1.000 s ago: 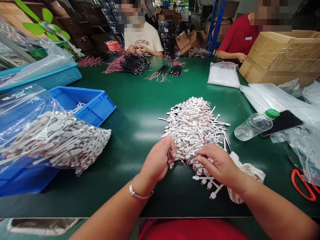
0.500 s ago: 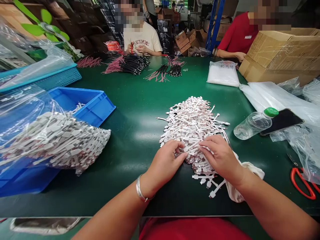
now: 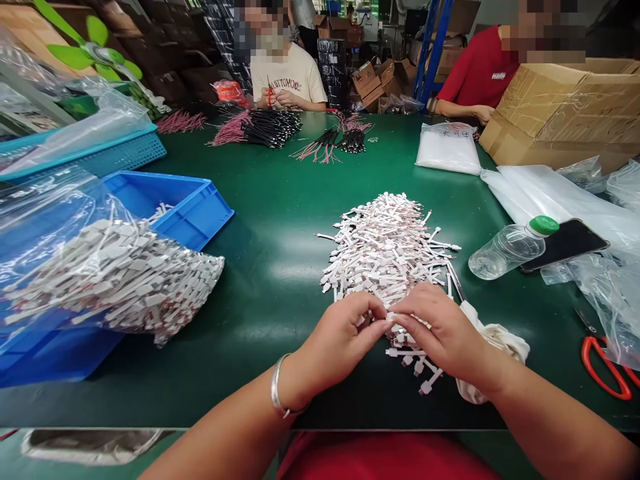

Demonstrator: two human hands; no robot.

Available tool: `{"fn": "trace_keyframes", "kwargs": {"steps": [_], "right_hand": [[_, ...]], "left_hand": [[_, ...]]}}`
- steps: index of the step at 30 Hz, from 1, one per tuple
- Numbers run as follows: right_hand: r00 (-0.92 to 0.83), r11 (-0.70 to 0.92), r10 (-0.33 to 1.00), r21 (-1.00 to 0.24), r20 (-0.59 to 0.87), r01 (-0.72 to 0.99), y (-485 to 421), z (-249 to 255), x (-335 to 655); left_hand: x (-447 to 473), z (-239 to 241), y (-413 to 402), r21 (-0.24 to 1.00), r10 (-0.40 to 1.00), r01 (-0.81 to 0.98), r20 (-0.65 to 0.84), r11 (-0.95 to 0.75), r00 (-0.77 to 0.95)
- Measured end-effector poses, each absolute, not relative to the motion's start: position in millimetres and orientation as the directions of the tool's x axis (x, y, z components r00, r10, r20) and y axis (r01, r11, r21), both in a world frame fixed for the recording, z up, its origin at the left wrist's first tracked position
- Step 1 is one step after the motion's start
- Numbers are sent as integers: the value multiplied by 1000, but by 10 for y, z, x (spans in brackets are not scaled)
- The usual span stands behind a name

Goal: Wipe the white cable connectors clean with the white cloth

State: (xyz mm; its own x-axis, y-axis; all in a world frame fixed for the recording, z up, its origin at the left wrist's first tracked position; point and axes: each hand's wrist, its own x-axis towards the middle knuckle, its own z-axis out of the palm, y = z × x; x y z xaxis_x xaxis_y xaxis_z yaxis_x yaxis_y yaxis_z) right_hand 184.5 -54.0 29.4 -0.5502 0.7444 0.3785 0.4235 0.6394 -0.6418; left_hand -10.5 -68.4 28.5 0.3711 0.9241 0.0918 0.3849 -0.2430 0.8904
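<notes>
A heap of small white tag-like parts (image 3: 387, 243) lies on the green table (image 3: 280, 220) in front of me. My left hand (image 3: 337, 340) and my right hand (image 3: 443, 330) meet at the near edge of the heap, fingertips pinched together on a few of the white parts. A silver bangle sits on my left wrist. A white cloth (image 3: 493, 347) lies under my right wrist. At the left, a clear plastic bag (image 3: 107, 273) full of the same white parts rests over a blue crate (image 3: 185, 210).
A plastic bottle with a green cap (image 3: 513, 247) and a black phone (image 3: 565, 243) lie at the right, with red-handled scissors (image 3: 607, 370) and clear bags. A cardboard box (image 3: 565, 113) stands far right. Two people sit across the table by bundles of red and black wires (image 3: 260, 128).
Both hands reached forward into the heap, then drew back toward me and came together, pinching white parts at its near edge.
</notes>
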Motion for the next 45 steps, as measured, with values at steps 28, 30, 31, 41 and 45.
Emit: {"fn": "trace_keyframes", "kwargs": {"steps": [28, 30, 31, 41, 45], "right_hand": [[-428, -146, 876, -968, -223, 205, -651, 267, 1773], [-416, -155, 880, -967, -227, 201, -642, 276, 1775], [-410, -156, 883, -967, -227, 201, -638, 280, 1775], [-474, -31, 871, -978, -128, 206, -642, 303, 1809], [-398, 359, 901, -813, 173, 459, -597, 308, 1930]], "left_hand": [[-175, 378, -628, 922, 995, 381, 38, -71, 93], [-183, 400, -635, 943, 995, 331, -2, -32, 103], [-181, 405, -640, 955, 992, 297, -23, -15, 124], [-147, 355, -632, 959, 924, 250, 28, -132, 382], [-168, 371, -629, 961, 963, 260, 27, -99, 270]]}}
